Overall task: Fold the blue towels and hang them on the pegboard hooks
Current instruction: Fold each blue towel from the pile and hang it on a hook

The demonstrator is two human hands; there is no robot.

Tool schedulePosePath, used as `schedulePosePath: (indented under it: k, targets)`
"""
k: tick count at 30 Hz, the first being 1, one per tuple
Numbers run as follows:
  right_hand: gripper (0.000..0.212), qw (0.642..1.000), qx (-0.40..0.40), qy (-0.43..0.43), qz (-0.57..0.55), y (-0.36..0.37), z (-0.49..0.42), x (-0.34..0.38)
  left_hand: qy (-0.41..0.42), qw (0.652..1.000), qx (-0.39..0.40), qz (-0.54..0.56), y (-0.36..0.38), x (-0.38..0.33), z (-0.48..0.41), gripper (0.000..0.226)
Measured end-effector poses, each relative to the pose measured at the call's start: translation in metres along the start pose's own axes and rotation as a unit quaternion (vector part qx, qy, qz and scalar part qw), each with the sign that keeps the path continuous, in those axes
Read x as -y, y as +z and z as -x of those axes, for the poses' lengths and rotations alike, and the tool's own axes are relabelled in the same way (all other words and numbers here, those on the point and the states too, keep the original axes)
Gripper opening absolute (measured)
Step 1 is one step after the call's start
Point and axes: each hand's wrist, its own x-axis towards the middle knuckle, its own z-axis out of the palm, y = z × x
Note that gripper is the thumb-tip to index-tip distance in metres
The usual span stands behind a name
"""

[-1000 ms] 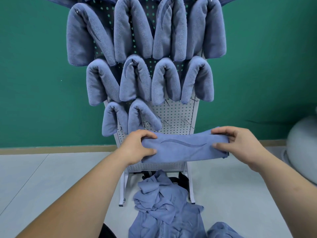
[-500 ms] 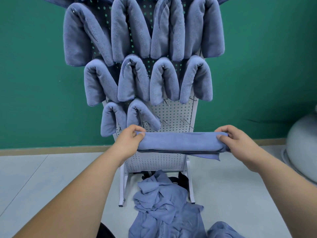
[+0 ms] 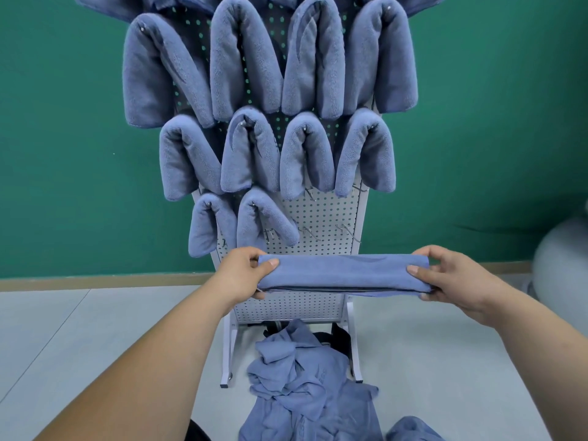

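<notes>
Gripping a folded blue towel (image 3: 343, 275) at both ends, the person stretches it level across the lower middle of the frame. Left hand (image 3: 240, 275) pinches the left end, thumb on top, fingers curled beneath; right hand (image 3: 451, 278) clamps the right end the same way. The strip sits in front of the white pegboard (image 3: 321, 218), just below bare hooks (image 3: 345, 229) in the third row. Above, hung towels (image 3: 251, 58) drape in rows filling the upper centre. Down at the bottom centre, a crumpled pile of towels (image 3: 305, 386) lies on the pale floor (image 3: 95, 329) by the stand's feet.
</notes>
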Motion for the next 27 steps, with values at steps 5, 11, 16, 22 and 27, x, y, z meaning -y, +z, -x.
schedulePosePath:
  k: [5,11,16,22,27]
  targets:
    - [0.014,0.993,-0.036,-0.022,0.11,0.011,0.0,-0.004,0.025,0.976,-0.008,-0.217,0.003,-0.005,0.002,0.037]
    - [0.029,0.977,-0.132,-0.055,0.157,0.046,0.004,0.007,0.038,0.977,-0.07,-0.196,0.024,-0.018,0.012,0.045]
    - [0.024,0.975,-0.156,-0.08,0.138,0.088,0.012,0.018,0.023,0.995,-0.097,-0.008,0.047,-0.037,0.026,0.04]
    - [0.021,0.991,-0.104,-0.086,0.016,0.133,0.025,0.019,-0.004,0.988,-0.022,0.155,0.072,-0.04,0.037,0.018]
    - [0.031,0.992,-0.086,-0.057,-0.066,0.145,0.034,0.022,-0.049,0.966,0.001,0.252,0.074,-0.046,0.042,0.034]
